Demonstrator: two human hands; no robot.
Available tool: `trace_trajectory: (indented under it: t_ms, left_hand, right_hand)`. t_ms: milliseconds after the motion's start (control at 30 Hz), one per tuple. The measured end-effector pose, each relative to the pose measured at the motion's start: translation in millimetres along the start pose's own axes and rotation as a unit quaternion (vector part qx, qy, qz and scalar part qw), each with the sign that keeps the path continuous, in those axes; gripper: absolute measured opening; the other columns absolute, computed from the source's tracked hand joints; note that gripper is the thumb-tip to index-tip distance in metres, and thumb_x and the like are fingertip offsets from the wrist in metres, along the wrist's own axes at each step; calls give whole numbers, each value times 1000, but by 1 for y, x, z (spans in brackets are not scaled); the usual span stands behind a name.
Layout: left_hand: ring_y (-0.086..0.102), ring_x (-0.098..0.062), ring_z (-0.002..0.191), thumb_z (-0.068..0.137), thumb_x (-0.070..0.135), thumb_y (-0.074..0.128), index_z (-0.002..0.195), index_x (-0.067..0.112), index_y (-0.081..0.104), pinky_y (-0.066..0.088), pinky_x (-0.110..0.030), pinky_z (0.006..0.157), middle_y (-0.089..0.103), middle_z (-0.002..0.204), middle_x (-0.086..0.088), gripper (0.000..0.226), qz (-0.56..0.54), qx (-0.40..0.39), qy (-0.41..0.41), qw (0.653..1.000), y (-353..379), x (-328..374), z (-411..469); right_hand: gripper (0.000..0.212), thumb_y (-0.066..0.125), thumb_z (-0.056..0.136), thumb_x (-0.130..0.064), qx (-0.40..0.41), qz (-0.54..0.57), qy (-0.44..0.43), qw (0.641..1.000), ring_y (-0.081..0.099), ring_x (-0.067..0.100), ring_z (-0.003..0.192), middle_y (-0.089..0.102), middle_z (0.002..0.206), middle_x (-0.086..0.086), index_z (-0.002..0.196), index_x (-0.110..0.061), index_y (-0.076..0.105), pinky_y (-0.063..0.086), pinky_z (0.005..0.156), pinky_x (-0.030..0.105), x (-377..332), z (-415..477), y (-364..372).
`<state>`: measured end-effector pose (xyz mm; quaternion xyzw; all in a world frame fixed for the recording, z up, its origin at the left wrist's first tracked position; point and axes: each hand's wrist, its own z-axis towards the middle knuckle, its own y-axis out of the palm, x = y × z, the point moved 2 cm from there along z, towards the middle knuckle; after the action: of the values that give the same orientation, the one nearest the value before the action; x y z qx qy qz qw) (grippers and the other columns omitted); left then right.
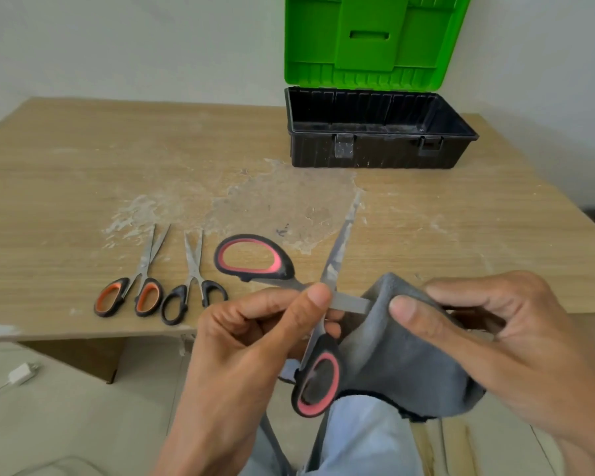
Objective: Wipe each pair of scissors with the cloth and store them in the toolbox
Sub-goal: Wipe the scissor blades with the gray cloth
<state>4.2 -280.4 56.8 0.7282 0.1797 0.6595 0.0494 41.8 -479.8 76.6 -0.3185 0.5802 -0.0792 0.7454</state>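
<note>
"While we go from the left, what lies on the worktop (83, 159)?"

"Two closed pairs side by side by its near edge: orange-handled scissors (141, 273), then black-handled scissors (193, 280) just to their right, tips pointing far."

"And the hands?"

"The left hand (255, 334) pinches the pink-and-black scissors (334, 259) at the pivot, thumb on top, fingers (251, 316) curled beneath. Its blades are spread wide, with one handle above the worktop and the other hanging low at the near side. Far behind stands the toolbox (378, 149), green lid (375, 39) raised upright."

"The cloth?"

"The grey cloth (409, 365) covers the blade that points right. The right hand (502, 334) grips it there, thumb and fingers curled round the fold."
</note>
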Motion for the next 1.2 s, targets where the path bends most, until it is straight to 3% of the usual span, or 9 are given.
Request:
trace_trajectory:
  t_ms: [200,333,433,600,767,967,1100,1200]
  left_hand:
    - [71,-23,63,65,24,76,68,4,78,57,-26,59,75,72,-17,21,-6,-14,-4,1000,4,-2,0]
    - [67,-15,54,66,20,75,66,3,78,51,-19,51,74,67,-14,17,-14,-7,-10,1000,1,0,-1]
    - [69,-17,62,64,28,75,66,9,79,52,-22,55,75,70,-13,19,4,0,-9,1000,-2,1,-1]
    - [69,-20,59,66,27,75,66,8,79,55,-28,56,76,72,-15,20,-2,0,-24,1000,1,0,0]
    - [68,-26,61,66,25,76,71,3,78,55,-30,59,76,75,-19,22,-10,-9,-50,999,6,-3,-1]
    - [62,-19,46,63,23,75,69,1,77,54,-24,49,71,64,-16,23,-93,12,-129,987,-8,-2,-1]
    - [61,-16,43,61,23,75,71,-1,77,53,-22,45,70,61,-14,26,-103,6,-142,985,-7,-2,-1]
    - [60,-16,43,62,23,75,71,-1,77,53,-22,45,69,60,-14,26,-102,1,-139,985,-7,-2,0]
  right_hand:
    - [54,68,90,-54,-11,18,-8,1000,38,19,44,41,49,-2,58,-12,62,30,45,20,-3,0,9]
    - [53,70,89,-54,-22,38,12,999,39,10,44,41,48,-8,53,-16,58,30,46,20,-1,0,4]
    - [60,70,87,-57,-19,30,19,999,45,26,45,47,48,4,59,-4,66,31,46,26,0,-2,-2]
    - [63,71,84,-59,-4,31,21,999,47,36,48,50,52,15,65,1,69,33,43,38,0,-1,-2]
    - [47,69,87,-53,-23,47,-5,999,43,19,47,50,52,6,67,-11,72,32,46,22,-3,3,12]
    - [54,77,81,-56,-8,120,51,991,53,43,54,59,58,22,73,-2,78,37,48,42,8,-2,-3]
    - [75,83,76,-66,-4,150,71,986,50,50,57,56,68,39,77,9,74,38,52,49,15,-7,-6]
    - [59,81,81,-58,-6,152,61,987,53,51,58,59,69,37,82,1,80,40,51,51,14,-7,-8]
